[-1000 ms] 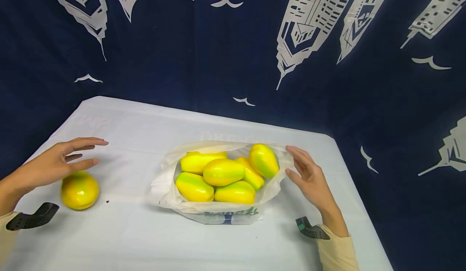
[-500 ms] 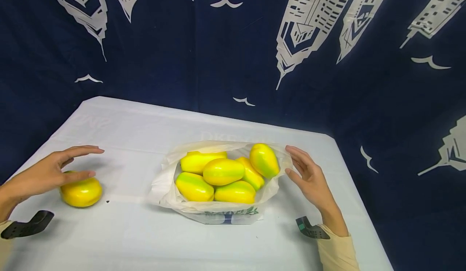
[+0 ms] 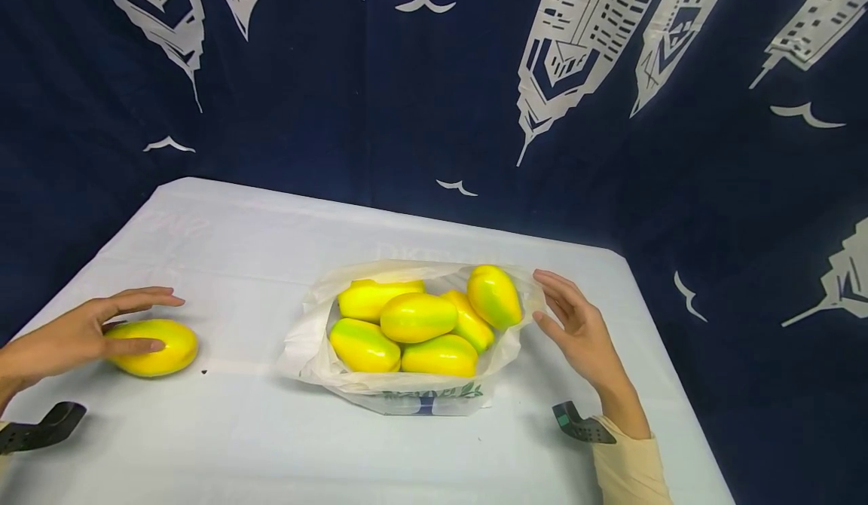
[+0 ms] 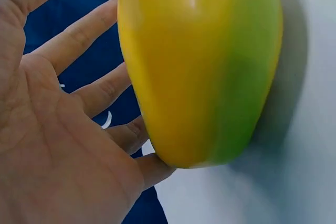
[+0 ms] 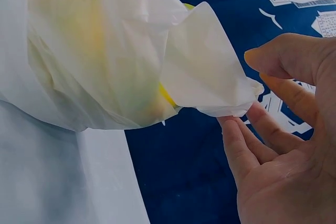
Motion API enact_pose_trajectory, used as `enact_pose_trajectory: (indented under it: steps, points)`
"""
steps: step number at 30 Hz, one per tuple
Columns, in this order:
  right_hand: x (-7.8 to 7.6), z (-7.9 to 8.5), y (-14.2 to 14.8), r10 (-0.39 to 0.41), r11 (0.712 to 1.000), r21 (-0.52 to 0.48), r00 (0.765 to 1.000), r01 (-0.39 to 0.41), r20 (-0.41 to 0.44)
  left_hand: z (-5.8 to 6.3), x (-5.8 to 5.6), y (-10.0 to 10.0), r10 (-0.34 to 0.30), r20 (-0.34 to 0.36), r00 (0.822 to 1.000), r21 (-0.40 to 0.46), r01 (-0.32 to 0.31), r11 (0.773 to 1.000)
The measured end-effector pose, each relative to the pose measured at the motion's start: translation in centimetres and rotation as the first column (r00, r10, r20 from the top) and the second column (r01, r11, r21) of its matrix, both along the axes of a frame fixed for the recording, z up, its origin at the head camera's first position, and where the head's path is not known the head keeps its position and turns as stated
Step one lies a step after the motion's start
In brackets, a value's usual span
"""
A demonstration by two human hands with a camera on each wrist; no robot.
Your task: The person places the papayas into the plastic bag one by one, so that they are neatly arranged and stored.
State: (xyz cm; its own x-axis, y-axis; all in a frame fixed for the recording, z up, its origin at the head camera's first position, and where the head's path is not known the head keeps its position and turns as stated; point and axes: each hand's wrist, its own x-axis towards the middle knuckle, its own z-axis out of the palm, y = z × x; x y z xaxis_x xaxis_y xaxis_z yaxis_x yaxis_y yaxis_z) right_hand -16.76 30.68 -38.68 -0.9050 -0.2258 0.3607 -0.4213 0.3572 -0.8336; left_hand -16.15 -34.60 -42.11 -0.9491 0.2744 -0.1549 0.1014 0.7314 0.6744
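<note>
A yellow-green mango (image 3: 160, 347) lies on its side at the left of the white table. My left hand (image 3: 71, 339) is at it, thumb across the near side and fingers reaching over the far side. In the left wrist view the fingers (image 4: 100, 90) look fairly straight behind the mango (image 4: 194, 72). Several similar mangoes (image 3: 418, 317) fill an open white plastic bag (image 3: 319, 362) at the middle. Beside the bag's right rim is my right hand (image 3: 576, 332), its fingertips touching the loose plastic (image 5: 210, 66) while the thumb stands apart from it.
A white cloth (image 3: 237, 437) covers the table, with a small dark speck (image 3: 204, 371) near the left mango. Behind the table hangs a dark blue curtain (image 3: 305, 98) printed with white buildings and birds. Dark bands (image 3: 583, 423) sit at both wrists.
My left hand has come down onto the left mango, which has turned from nearly end-on to showing its long side. My right hand and the bag look almost the same.
</note>
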Motion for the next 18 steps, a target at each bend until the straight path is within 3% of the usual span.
enact_pose_trajectory:
  steps: [6,12,18]
  points:
    - [0.07,-0.03,0.05,0.003,1.000,-0.001,1.000,-0.003,-0.009,-0.34,0.46,-0.40,-0.006,-0.010,1.000,-0.035,0.006,0.999]
    - [0.03,-0.04,0.09,-0.005,1.000,0.006,1.000,0.005,0.002,-0.27,0.73,-0.43,-0.054,-0.042,0.998,-0.002,0.054,0.999]
    - [0.00,-0.15,0.21,-0.015,1.000,0.012,1.000,0.015,0.017,-0.11,0.57,-0.11,-0.046,-0.076,0.996,-0.010,0.045,0.999]
